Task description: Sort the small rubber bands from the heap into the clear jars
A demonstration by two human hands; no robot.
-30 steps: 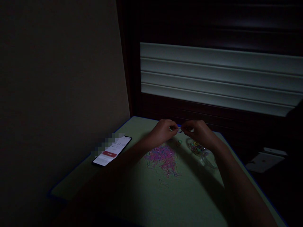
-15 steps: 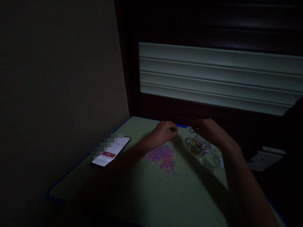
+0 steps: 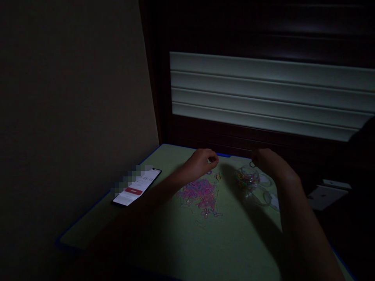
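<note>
My right hand point(image 3: 268, 162) pinches a small dark elastic band point(image 3: 252, 164), which hangs as a ring from the fingertips above a clear round container point(image 3: 247, 176) with coloured bands inside. My left hand point(image 3: 203, 160) is closed, thumb and finger meeting in a loop; anything between them is too small to make out. Below it lies a loose pile of pink and purple elastic bands point(image 3: 200, 193). A small cluster of yellowish bands point(image 3: 218, 177) sits just right of the pile.
A clear round lid-like piece point(image 3: 262, 198) lies in front of the container. To the left, a lit phone point(image 3: 136, 187) rests on the pale green table point(image 3: 187, 246) with its blue edge. A white box point(image 3: 328, 197) stands at the right. Wall and slatted panel point(image 3: 258, 89) bound the back.
My right hand has moved right with the dark band, from near my left hand to above the container. My left hand has barely shifted.
</note>
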